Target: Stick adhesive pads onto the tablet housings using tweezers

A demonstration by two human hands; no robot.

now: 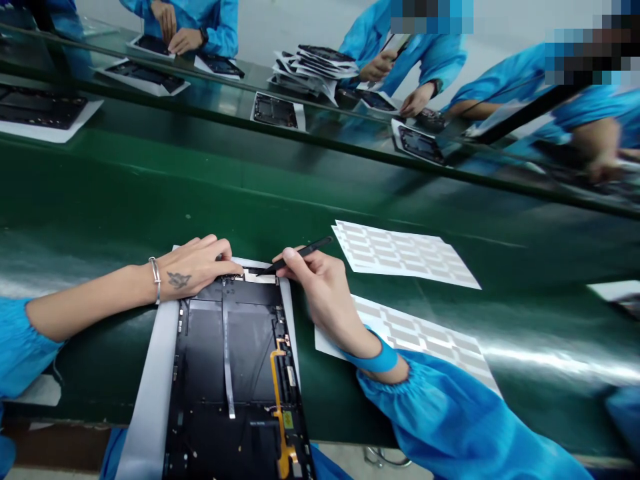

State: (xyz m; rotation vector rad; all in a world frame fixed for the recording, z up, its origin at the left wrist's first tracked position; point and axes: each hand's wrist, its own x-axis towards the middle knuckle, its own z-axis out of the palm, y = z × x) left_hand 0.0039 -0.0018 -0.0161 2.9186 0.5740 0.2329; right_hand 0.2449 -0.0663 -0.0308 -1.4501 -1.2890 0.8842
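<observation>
At the far left, a blue sleeve (30, 340) comes in, gathered at the wrist of the person's left hand (195, 267), which wears a silver bangle (155, 280). This hand lies over the top edge of a black tablet housing (205, 340), its fingers curled down near a small white strip (260, 276), but I cannot tell if it pinches anything or only presses. The housing lies flat on a white sheet (147, 393), on a green conveyor belt (310, 200), right in front of the person, and its lower end goes out of view. An orange flex cable (276, 393) runs on its right side. I judge the housing to be rather light and stiff, but the thin cable and strip look fragile, and the smooth sheet may slip, so it seems best to hold it by the long outer edges. Next, the right hand (320, 293) is closed on black tweezers (303, 257), and their tip reaches the white strip. Farther right, two white sheets of pale grey die-cut pads (405, 257) lie on the belt, one partly under the right wrist, while a blue sleeve (430, 413) covers the right arm.
</observation>
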